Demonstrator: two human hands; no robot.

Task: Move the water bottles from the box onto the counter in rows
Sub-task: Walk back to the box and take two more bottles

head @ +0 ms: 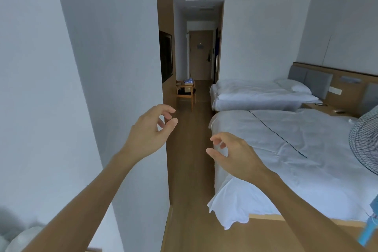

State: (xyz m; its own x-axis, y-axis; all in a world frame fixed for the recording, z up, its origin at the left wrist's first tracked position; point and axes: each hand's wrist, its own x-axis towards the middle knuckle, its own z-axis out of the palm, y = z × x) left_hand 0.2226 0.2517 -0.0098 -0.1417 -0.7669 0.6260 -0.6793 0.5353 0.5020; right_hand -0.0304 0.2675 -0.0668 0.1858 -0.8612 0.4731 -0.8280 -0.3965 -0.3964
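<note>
Box (188,88) (far off, brownish) sits on a wooden chair (185,94)

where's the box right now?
Head view, far down the aisle: the box sits on a wooden chair against the left wall, below the dark wall panel, left of the far bed. Both hands are far from it.

Box (188,88) on distant chair: contents too small; fan (366,145) cropped.
</note>
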